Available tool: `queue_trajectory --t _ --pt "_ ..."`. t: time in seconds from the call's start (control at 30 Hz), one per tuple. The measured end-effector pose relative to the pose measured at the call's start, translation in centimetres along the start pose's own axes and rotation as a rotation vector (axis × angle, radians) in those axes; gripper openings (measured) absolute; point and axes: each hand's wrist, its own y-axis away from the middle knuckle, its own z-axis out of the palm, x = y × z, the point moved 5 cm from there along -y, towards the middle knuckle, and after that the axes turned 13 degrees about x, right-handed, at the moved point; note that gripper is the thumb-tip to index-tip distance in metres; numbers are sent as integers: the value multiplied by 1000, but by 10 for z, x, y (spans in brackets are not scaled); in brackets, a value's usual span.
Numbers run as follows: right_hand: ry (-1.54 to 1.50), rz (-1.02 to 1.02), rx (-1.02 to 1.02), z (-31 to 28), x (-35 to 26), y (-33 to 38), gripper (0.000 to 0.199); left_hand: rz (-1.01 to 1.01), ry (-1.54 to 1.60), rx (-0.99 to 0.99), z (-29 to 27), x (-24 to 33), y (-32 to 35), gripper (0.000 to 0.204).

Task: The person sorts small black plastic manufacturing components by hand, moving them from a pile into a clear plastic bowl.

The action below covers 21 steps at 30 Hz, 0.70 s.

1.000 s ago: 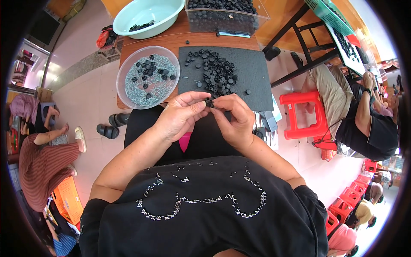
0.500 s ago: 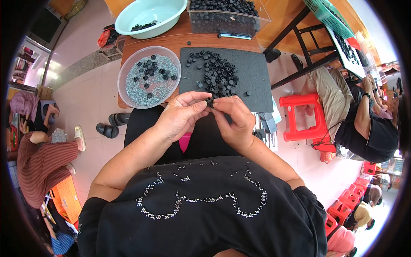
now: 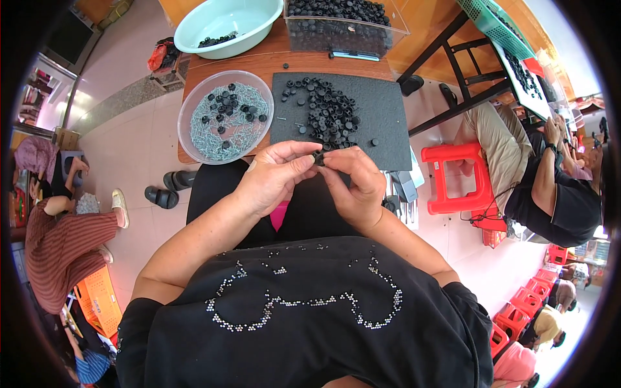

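— While the brown wooden surface point(image 3: 259, 59) carries the dark grey foam mat point(image 3: 381, 116) and its heap of small black round caps point(image 3: 330, 113), where's the piece being worked?

— Pinched between both hands: left hand point(image 3: 272, 178) and right hand point(image 3: 352, 184) each clench one small black round cap point(image 3: 318, 157) at the mat's near edge.

— Risk?

— Probably a fingertip slip; it would drop into the lap.

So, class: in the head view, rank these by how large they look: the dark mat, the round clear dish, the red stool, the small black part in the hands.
1. Dark mat
2. Round clear dish
3. Red stool, though it sits farther from the camera, so its rank is unsure
4. Small black part
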Motion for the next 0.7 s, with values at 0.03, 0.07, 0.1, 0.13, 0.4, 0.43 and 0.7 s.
queue_trajectory --t 0.03,0.07,0.1,0.13,0.4,0.43,0.7 --pt "-1 -1 0 0 0 0 19 12 -17 5 0 0 0 26" --pt "-10 10 0 0 1 0 18 24 -34 10 0 1 1 27" --pt "-19 20 0 0 2 0 18 25 -34 10 1 1 2 27" --pt "-20 20 0 -1 1 -1 18 76 -147 30 3 4 4 27" --pt "-276 436 -110 2 16 4 16 521 -735 44 11 22 13 24" --pt "-274 435 -109 3 17 5 16 582 -790 37 13 24 15 24" --pt "-561 895 -183 14 35 23 20 843 -954 73 16 26 26 24"
